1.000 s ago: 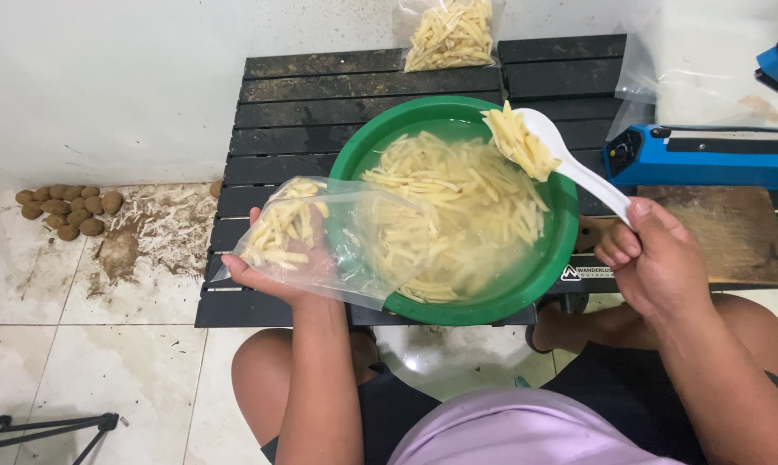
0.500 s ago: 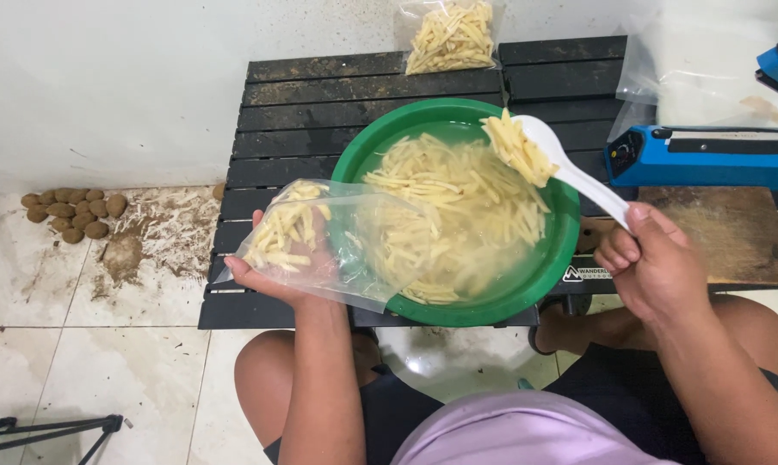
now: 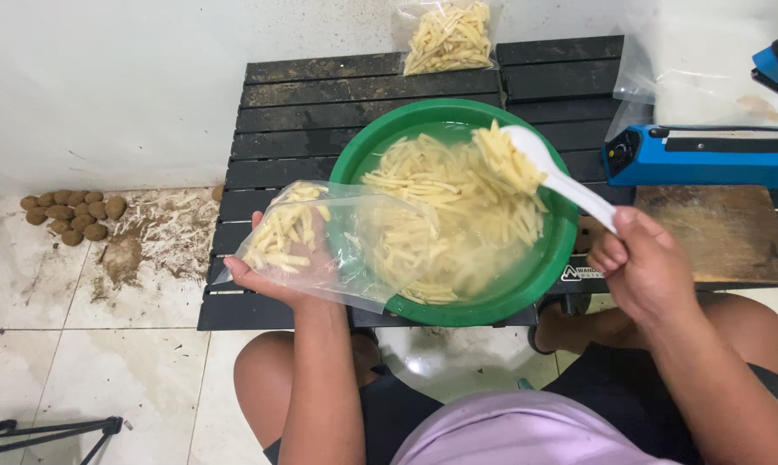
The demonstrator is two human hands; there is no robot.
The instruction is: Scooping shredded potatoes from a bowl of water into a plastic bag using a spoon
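Two bare hands worked above a low black slatted table (image 3: 320,95), the person's knees and lilac shirt nearest the camera and partly cut off by the bottom edge. Left hand (image 3: 277,274): palm up, fingers curled under a clear plastic bag (image 3: 337,245) part-filled with pale potato strips; the fingertips were hidden behind the bag. Right hand (image 3: 643,267): closed around the handle of a white spoon (image 3: 548,172), the handle's end hidden in the fist. The spoon's bowl carried a heap of strips over the green basin (image 3: 355,155), which held more strips in cloudy water. The bag's mouth overlapped the basin's near-left rim. Right of the basin: a blue heat sealer (image 3: 707,155), cut off at the frame edge. Far side: a second filled bag (image 3: 449,34). Far left, on the floor: small brown potatoes (image 3: 71,215).
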